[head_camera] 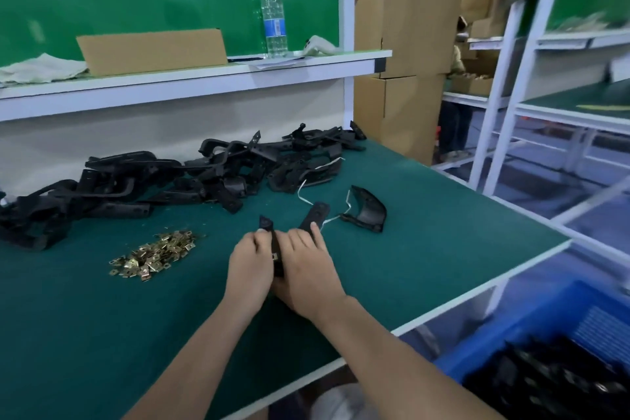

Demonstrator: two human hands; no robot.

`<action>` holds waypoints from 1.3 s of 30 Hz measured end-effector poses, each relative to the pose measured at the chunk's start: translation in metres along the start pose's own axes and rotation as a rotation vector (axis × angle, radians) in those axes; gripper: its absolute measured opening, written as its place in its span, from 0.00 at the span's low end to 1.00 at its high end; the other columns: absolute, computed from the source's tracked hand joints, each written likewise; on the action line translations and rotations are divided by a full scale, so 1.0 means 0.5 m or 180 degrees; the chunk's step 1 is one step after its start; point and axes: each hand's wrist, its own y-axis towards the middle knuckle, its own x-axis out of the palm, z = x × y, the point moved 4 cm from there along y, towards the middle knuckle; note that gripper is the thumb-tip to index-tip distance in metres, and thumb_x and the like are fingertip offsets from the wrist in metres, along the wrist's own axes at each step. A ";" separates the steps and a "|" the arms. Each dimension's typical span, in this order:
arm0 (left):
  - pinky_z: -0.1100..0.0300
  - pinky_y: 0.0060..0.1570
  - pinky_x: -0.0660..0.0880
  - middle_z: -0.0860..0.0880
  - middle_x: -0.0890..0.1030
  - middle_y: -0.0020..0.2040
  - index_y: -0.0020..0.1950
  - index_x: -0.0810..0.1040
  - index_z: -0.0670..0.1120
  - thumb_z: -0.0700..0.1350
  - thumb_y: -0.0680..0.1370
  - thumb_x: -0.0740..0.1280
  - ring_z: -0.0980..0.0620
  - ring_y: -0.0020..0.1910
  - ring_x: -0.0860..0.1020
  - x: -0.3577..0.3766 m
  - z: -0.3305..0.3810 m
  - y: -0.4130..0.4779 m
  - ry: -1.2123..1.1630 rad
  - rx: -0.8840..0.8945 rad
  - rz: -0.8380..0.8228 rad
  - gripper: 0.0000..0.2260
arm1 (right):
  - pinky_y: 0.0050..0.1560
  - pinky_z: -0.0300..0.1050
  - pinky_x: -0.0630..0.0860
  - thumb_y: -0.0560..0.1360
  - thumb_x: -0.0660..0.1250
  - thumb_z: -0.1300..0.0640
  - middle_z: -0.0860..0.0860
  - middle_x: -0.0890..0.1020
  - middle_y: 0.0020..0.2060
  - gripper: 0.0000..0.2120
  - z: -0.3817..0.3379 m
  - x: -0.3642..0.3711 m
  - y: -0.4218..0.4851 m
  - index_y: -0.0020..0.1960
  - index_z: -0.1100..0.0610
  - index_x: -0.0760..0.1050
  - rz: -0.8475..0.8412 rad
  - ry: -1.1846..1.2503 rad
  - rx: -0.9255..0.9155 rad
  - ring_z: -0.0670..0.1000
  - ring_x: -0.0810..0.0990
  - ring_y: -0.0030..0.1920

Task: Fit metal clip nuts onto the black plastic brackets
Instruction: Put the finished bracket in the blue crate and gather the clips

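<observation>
Both hands are meeting over the green bench [426, 249], close to its near edge. The left hand [250, 269] is curling its fingers round a black plastic bracket [269, 232], and the right hand [310, 269] is gripping the same bracket from the other side. A metal clip nut [275, 256] is showing on the bracket between them. A pile of loose clip nuts [156, 254] is lying to the left, a heap of brackets [170, 181] is sprawling behind it, and a blue crate [545, 317] is standing at the lower right.

Black brackets [177, 181] and brass-gold clip nuts [156, 254] lie on a dark green mat [426, 249] beside a blue bin [552, 327].
</observation>
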 end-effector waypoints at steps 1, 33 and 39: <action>0.57 0.34 0.65 0.47 0.77 0.38 0.40 0.75 0.43 0.47 0.84 0.55 0.51 0.38 0.75 0.020 0.021 -0.010 -0.0072 0.0096 -0.0072 0.17 | 0.78 0.58 0.50 0.76 0.64 0.46 0.52 0.78 0.59 0.28 0.018 -0.020 -0.012 0.71 0.58 0.68 0.0103 -0.0128 0.0052 0.55 0.73 0.65; 0.47 0.59 0.71 0.44 0.79 0.58 0.64 0.77 0.43 0.48 0.84 0.58 0.43 0.57 0.76 0.154 0.084 -0.060 0.1378 0.1839 -0.1004 0.14 | 0.78 0.60 0.41 0.80 0.52 0.53 0.58 0.56 0.80 0.31 0.119 -0.109 -0.150 0.82 0.55 0.48 0.0362 -0.0665 0.1413 0.59 0.49 0.80; 0.43 0.70 0.63 0.40 0.73 0.68 0.72 0.71 0.44 0.60 0.81 0.61 0.38 0.68 0.69 -0.090 -0.104 0.026 0.2946 0.1007 -0.0086 0.27 | 0.77 0.63 0.43 0.82 0.54 0.48 0.59 0.59 0.78 0.30 -0.009 0.030 -0.019 0.81 0.55 0.51 -0.0563 -0.0292 0.1074 0.60 0.50 0.80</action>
